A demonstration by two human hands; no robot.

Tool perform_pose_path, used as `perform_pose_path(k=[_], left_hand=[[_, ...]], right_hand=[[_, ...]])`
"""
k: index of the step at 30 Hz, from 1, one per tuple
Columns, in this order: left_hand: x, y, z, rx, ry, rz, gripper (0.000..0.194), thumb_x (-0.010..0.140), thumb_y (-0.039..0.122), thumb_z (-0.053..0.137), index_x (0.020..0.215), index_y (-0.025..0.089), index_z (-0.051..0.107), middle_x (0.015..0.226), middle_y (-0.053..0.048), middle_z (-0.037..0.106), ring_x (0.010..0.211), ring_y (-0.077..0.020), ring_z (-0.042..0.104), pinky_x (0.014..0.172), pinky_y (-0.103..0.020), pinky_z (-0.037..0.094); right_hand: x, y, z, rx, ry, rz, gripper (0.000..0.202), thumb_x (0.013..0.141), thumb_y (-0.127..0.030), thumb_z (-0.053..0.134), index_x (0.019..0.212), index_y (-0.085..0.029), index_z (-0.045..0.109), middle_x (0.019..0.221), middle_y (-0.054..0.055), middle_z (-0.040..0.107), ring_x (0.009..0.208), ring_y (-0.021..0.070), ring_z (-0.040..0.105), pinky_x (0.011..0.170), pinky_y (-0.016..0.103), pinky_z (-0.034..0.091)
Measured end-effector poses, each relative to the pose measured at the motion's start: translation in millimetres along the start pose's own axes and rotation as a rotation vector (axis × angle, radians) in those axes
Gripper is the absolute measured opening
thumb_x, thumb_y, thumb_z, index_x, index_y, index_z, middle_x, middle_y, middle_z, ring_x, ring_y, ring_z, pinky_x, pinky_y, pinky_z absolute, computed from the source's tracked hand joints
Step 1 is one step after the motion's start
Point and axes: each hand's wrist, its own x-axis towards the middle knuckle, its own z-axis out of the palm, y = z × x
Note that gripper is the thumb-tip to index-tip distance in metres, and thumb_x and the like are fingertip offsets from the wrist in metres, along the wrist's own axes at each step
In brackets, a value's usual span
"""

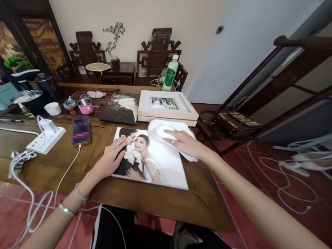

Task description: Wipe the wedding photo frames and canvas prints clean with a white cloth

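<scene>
A wedding photo panel [165,170] lies flat on the wooden table in front of me. My left hand [114,157] rests on its left edge with the fingers stretched out, holding nothing. At the panel's upper right, my right hand [186,142] presses on and grips a folded white cloth [161,128]. The cloth covers that corner and hangs a little past the panel's right edge. Just behind the panel are a dark photo panel of a white dress [121,107] and a pale framed picture [170,103], which sits on another pale frame.
A phone [81,131] on a charging cable and a white power strip [46,140] lie to the left. Behind them are a pink cup [85,106], a white cup [52,108] and a dark tea tray. A green bottle [170,74] stands at the table's far edge [128,87].
</scene>
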Motion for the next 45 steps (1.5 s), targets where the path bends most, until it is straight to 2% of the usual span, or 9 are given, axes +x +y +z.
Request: perform_pose_path(k=[4,12,16,22,28,32,35,40,45], left_hand=[[0.9,1.6,-1.2,0.005,-0.004,0.01,0.045,0.096,0.026,0.036,0.139,0.018,0.043,0.149,-0.01,0.038,0.14,-0.0228,0.031,0.114,-0.047,0.027],[2.7,2.0,-3.5,-0.053,0.013,-0.016,0.044,0.096,0.028,0.033,0.136,0.017,0.046,0.148,-0.01,0.04,0.14,-0.0206,0.032,0.116,-0.044,0.025],[4.9,-1.3,-4.3,-0.077,0.003,-0.028,0.042,0.096,0.031,0.033,0.131,0.016,0.052,0.147,-0.01,0.042,0.138,-0.0204,0.035,0.116,-0.042,0.025],[5.0,-2.7,-4.7,-0.079,0.013,-0.01,0.039,0.095,0.034,0.038,0.126,0.018,0.056,0.146,-0.01,0.043,0.138,-0.0207,0.035,0.115,-0.043,0.026],[4.4,-0.5,-6.1,-0.073,0.014,0.004,0.037,0.094,0.033,0.041,0.125,0.018,0.055,0.145,-0.011,0.044,0.137,-0.022,0.037,0.114,-0.044,0.028],[4.0,0.4,-5.3,-0.077,0.029,-0.004,0.036,0.094,0.031,0.04,0.123,0.018,0.056,0.145,-0.012,0.043,0.137,-0.0212,0.038,0.114,-0.043,0.028],[3.5,0.5,-4.0,-0.077,0.042,-0.017,0.035,0.094,0.031,0.04,0.124,0.019,0.056,0.146,-0.011,0.043,0.136,-0.021,0.038,0.114,-0.043,0.029],[4.1,-1.7,-1.4,-0.07,0.044,-0.01,0.042,0.095,0.031,0.04,0.134,0.02,0.048,0.146,-0.01,0.043,0.137,-0.0209,0.036,0.115,-0.044,0.026],[4.9,-4.3,0.8,-0.043,0.023,-0.021,0.044,0.096,0.031,0.035,0.136,0.017,0.047,0.148,-0.011,0.04,0.139,-0.0212,0.033,0.116,-0.044,0.025]], right_hand=[[-29.5,6.3,5.0,-0.03,0.027,-0.065,0.047,0.085,-0.025,0.043,0.13,-0.02,0.055,0.142,0.008,0.048,0.135,0.033,0.033,0.107,0.054,0.032],[-129.7,-48.8,-0.6,-0.03,-0.184,-0.231,0.042,0.071,-0.007,0.048,0.102,-0.027,0.067,0.15,-0.002,0.034,0.139,0.028,0.026,0.109,0.048,0.036],[-152.0,-56.9,-10.5,0.017,-0.268,-0.287,0.044,0.071,-0.003,0.048,0.1,-0.03,0.066,0.148,-0.004,0.036,0.137,0.0235,0.031,0.108,0.04,0.04],[-102.7,-32.9,-11.3,-0.058,-0.239,-0.189,0.048,0.072,-0.007,0.047,0.113,-0.024,0.065,0.151,0.001,0.032,0.139,0.0298,0.024,0.107,0.047,0.037],[-19.8,5.0,-6.7,-0.12,-0.079,-0.178,0.043,0.081,-0.016,0.048,0.122,-0.02,0.06,0.13,0.007,0.059,0.134,0.0335,0.035,0.103,0.05,0.039],[-8.0,12.2,-2.6,-0.086,-0.004,-0.184,0.043,0.08,-0.014,0.047,0.12,-0.018,0.062,0.129,0.009,0.06,0.133,0.0325,0.038,0.104,0.051,0.037],[-31.7,0.1,0.5,-0.073,-0.031,-0.191,0.05,0.072,-0.006,0.046,0.117,-0.017,0.063,0.144,0.009,0.045,0.137,0.0329,0.028,0.106,0.053,0.035],[-106.1,-31.5,10.1,-0.034,-0.137,-0.233,0.051,0.062,-0.001,0.045,0.102,-0.022,0.068,0.154,0.0,0.024,0.141,0.03,0.014,0.11,0.052,0.032],[-164.2,-45.6,13.7,0.004,-0.197,-0.25,0.046,0.074,-0.003,0.045,0.1,-0.032,0.067,0.153,-0.008,0.024,0.138,0.0249,0.026,0.107,0.043,0.041]])
